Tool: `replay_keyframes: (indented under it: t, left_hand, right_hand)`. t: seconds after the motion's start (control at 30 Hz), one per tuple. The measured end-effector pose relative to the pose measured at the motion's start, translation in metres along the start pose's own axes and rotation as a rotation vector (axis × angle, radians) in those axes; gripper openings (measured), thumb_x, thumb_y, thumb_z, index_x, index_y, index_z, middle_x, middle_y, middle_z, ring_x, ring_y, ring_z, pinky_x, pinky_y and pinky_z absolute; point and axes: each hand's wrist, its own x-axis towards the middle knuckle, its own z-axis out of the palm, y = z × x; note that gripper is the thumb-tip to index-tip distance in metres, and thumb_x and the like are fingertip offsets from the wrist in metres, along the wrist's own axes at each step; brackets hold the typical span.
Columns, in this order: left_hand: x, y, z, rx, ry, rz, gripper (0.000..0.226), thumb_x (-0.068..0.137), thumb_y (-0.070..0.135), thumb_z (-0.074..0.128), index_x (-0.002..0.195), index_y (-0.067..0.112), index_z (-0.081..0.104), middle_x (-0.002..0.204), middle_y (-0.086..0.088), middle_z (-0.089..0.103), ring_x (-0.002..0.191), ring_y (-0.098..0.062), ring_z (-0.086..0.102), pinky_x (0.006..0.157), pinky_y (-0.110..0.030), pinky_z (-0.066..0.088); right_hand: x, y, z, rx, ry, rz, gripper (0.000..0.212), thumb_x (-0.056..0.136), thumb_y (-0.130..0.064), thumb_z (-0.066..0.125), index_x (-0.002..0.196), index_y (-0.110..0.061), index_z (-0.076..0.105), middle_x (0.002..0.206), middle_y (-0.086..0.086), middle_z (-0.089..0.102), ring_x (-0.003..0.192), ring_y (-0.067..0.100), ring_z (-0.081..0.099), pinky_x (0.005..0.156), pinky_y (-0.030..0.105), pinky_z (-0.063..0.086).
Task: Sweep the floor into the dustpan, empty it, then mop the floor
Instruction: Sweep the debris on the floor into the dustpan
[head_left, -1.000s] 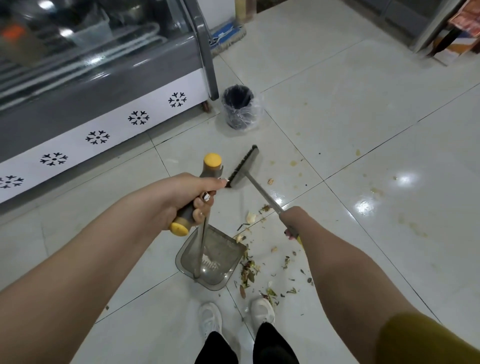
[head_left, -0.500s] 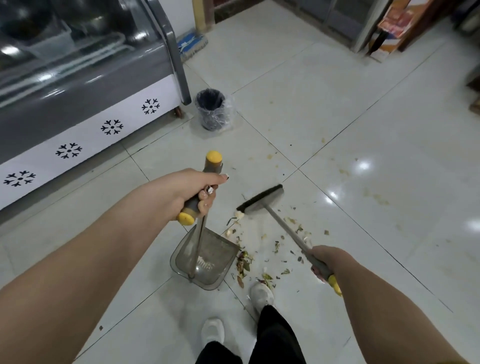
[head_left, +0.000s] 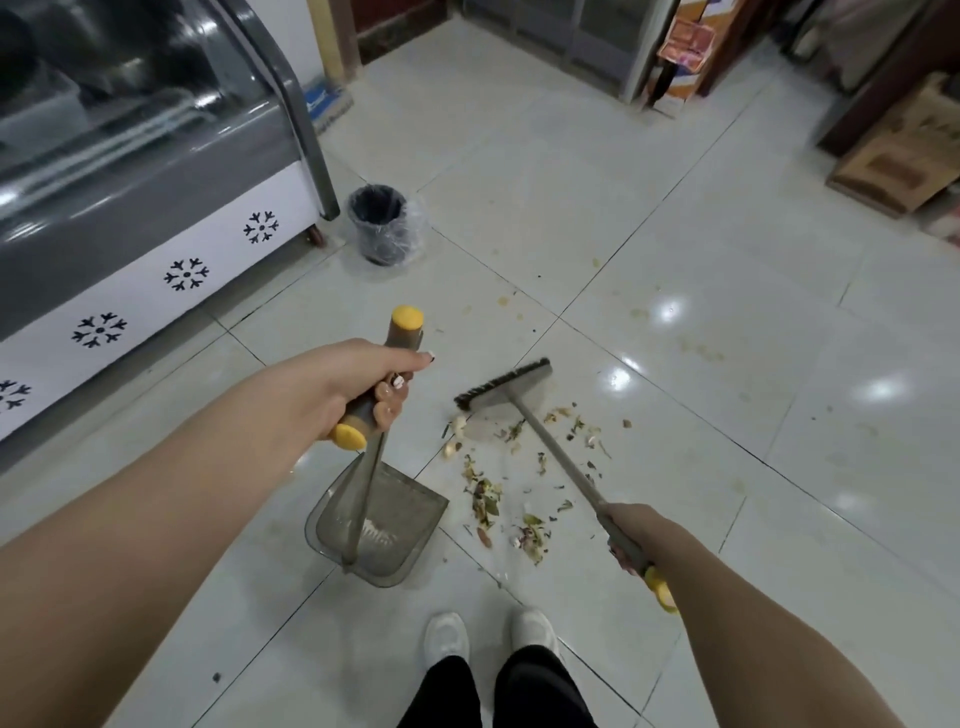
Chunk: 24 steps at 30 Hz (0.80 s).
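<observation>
My left hand (head_left: 358, 392) grips the grey-and-yellow handle of a long-handled dustpan (head_left: 384, 525), whose grey translucent scoop rests on the white tile floor (head_left: 675, 415) with its mouth facing right. My right hand (head_left: 631, 535) grips the grey handle of a broom (head_left: 550, 447). The broom's dark bristle head (head_left: 501, 387) touches the floor beyond a scatter of leaves, peels and crumbs (head_left: 511, 488) lying right of the dustpan mouth. A little debris sits inside the scoop.
A black bin with a clear liner (head_left: 382, 223) stands by the corner of a glass-topped freezer (head_left: 145, 208) on the left. Cardboard boxes (head_left: 898, 150) sit at the far right. My white shoes (head_left: 488, 636) are just below the dustpan.
The broom head has swung from far left near the dustpan handle to the right, beyond the debris. My right hand drew back toward me. The view shifted right.
</observation>
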Motion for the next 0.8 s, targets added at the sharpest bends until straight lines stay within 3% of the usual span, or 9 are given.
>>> replay_keyframes:
  t: [0.1,0.23,0.3,0.5,0.67,0.8]
  left_hand:
    - [-0.001,-0.009,-0.004,-0.029,0.027,-0.002,0.034,0.09,0.026,0.061,0.066,0.015,0.039,0.037,0.007,0.033,0.025,-0.002,0.029,0.03,-0.009,0.025]
    - [0.003,-0.019,-0.005,-0.05,0.057,-0.021,0.036,0.089,0.026,0.062,0.065,0.015,0.039,0.036,0.006,0.035,0.025,-0.002,0.029,0.03,-0.008,0.026]
    - [0.007,-0.022,-0.006,-0.046,0.056,-0.035,0.035,0.089,0.027,0.063,0.065,0.015,0.04,0.037,0.007,0.035,0.025,-0.002,0.03,0.03,-0.009,0.026]
    - [0.008,-0.031,-0.001,-0.033,0.05,-0.06,0.035,0.089,0.027,0.062,0.066,0.016,0.039,0.038,0.006,0.034,0.025,-0.002,0.029,0.03,-0.009,0.026]
    - [-0.009,-0.034,-0.006,-0.046,0.051,-0.075,0.032,0.088,0.028,0.063,0.067,0.017,0.043,0.039,0.006,0.033,0.025,-0.002,0.029,0.03,-0.008,0.026]
    - [-0.023,-0.039,-0.018,-0.105,0.06,-0.08,0.028,0.089,0.027,0.063,0.068,0.017,0.046,0.039,0.006,0.031,0.025,-0.002,0.029,0.03,-0.006,0.025]
  right_hand:
    - [0.014,-0.037,0.031,-0.057,-0.041,-0.039,0.032,0.096,-0.024,0.046,0.119,-0.002,0.048,0.077,0.012,0.048,0.05,0.02,0.043,0.043,0.024,0.037]
    - [0.026,-0.072,0.063,-0.244,-0.065,-0.053,0.024,0.099,-0.016,0.039,0.12,-0.006,0.043,0.088,0.013,0.048,0.059,0.02,0.047,0.059,0.027,0.043]
    - [0.026,-0.068,0.063,-0.275,-0.075,0.013,0.022,0.098,-0.019,0.038,0.117,-0.008,0.045,0.091,0.012,0.048,0.054,0.019,0.044,0.052,0.026,0.041]
    - [0.013,-0.012,0.019,-0.317,-0.057,0.141,0.022,0.095,-0.025,0.039,0.104,-0.006,0.046,0.078,0.011,0.049,0.049,0.017,0.041,0.045,0.022,0.036]
    - [-0.001,-0.021,-0.004,-0.478,0.014,0.069,0.019,0.094,-0.019,0.034,0.103,-0.006,0.043,0.072,0.012,0.047,0.043,0.019,0.042,0.04,0.014,0.035]
    - [-0.011,-0.037,-0.006,-0.508,0.03,0.003,0.026,0.089,-0.02,0.038,0.108,-0.005,0.048,0.069,0.011,0.048,0.04,0.018,0.042,0.041,0.015,0.037]
